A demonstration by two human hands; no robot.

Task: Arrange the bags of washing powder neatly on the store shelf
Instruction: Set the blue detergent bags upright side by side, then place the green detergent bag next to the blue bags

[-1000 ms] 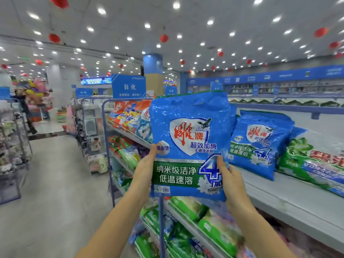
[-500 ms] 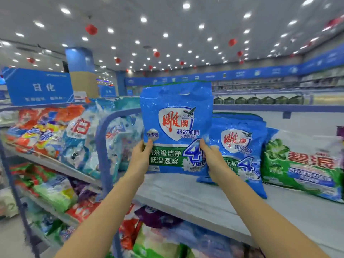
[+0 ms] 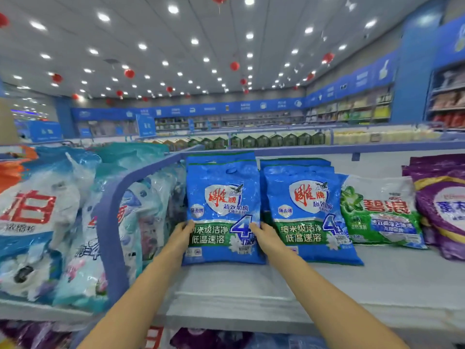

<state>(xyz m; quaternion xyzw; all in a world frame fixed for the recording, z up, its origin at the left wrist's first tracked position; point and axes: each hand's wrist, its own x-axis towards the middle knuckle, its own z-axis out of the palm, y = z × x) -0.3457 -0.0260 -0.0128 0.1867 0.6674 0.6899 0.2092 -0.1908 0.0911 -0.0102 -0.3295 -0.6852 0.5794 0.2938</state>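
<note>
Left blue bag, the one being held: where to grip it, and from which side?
Probably the two lower side edges, from the front, where the left hand and right hand grip the blue bag. It stands upright on the shelf, flat face forward. The neighbouring bag crowds its right side, so a low pinch on both edges should stop it flopping.

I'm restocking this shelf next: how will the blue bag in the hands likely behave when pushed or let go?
The blue bag looks floppy: its film is crinkled and dimpled, so it probably sags when lifted. The glossy film likely slides easily on the smooth shelf. With the left hand and right hand gripping its lower sides, it may slump once released.
</note>
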